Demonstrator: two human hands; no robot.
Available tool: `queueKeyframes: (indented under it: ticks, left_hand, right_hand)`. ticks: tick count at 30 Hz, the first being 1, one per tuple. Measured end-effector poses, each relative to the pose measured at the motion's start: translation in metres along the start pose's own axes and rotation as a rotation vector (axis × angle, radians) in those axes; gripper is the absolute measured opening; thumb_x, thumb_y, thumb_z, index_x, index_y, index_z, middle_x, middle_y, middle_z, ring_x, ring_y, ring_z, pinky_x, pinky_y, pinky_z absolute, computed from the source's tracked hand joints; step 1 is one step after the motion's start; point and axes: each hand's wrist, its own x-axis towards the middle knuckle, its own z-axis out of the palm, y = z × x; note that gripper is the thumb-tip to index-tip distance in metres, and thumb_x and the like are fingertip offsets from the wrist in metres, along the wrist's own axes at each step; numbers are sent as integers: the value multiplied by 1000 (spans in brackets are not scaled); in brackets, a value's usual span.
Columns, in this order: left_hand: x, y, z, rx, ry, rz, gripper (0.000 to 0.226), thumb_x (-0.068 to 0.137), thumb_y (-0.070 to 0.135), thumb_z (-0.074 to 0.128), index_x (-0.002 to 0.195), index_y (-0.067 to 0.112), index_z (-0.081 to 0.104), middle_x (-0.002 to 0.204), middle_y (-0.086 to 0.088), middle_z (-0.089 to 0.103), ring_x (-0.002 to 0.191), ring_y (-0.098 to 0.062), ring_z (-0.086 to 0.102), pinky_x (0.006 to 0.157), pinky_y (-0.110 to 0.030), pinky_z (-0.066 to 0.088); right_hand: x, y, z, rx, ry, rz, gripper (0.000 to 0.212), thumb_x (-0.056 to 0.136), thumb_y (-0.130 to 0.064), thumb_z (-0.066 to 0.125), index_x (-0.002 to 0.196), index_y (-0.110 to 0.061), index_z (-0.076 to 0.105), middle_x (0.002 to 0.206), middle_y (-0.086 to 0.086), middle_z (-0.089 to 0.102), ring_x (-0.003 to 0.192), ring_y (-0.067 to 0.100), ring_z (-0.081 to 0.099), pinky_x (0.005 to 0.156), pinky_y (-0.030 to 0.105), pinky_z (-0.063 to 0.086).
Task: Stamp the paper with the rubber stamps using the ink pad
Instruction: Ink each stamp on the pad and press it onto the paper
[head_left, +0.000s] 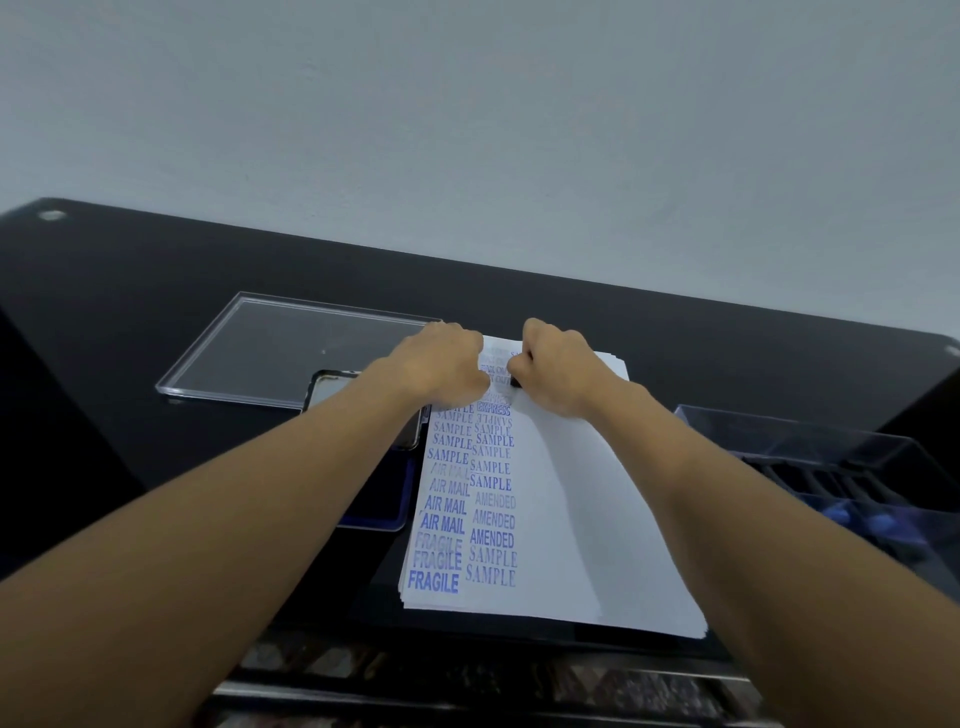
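A stack of white paper (566, 519) lies on the black table, with two columns of blue stamped words down its left side. My right hand (558, 371) grips a small dark rubber stamp (515, 382) and holds it down on the paper near the far end. My left hand (441, 364) rests with curled fingers on the paper's far left edge, just beside the stamp. The blue ink pad (387, 499) sits open left of the paper, mostly hidden under my left forearm.
A clear plastic lid (270, 343) lies flat at the back left. A clear box (852, 467) with dark dividers and blue-tipped stamps stands at the right. The table's front edge runs below the paper, with patterned floor beneath.
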Motion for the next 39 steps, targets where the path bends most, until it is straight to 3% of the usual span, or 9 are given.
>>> queueKeyframes:
  ticks: [5,14,21,29,39]
  left_hand:
    - [0,0,-1,-1,-9,0,42,93,29,51,131,13,54,131,-7,57,121,-25,53,99,-45,49]
    - [0,1,-1,2,-6,-5,42,91,28,52,130,12,55,131,-8,57,120,-26,54,99,-46,50]
    - [0,-1,0,-9,-6,-3,41,91,29,51,129,14,55,130,-6,57,119,-25,54,98,-46,50]
    - [-1,-1,1,-20,5,-2,43,91,29,51,130,12,55,132,-7,57,123,-26,51,101,-47,48]
    - [-2,-1,0,-25,-3,-1,42,92,31,51,130,14,54,132,-6,57,121,-25,53,100,-46,48]
  right_hand:
    - [6,-2,-5,-24,-40,25,22,96,-22,46,78,-17,35,82,4,47,65,16,41,52,31,26]
    - [-8,-1,7,47,79,-5,25,98,-20,45,78,-18,30,74,7,46,63,20,39,52,32,27]
    - [2,-4,-3,26,-4,32,21,96,-20,46,79,-15,35,81,6,47,69,20,40,53,31,27]
    - [-11,-2,11,26,139,6,24,98,-21,45,79,-18,31,71,4,45,59,18,37,51,31,27]
    - [0,-3,3,43,64,41,25,96,-20,46,75,-18,32,75,3,45,64,19,39,53,32,28]
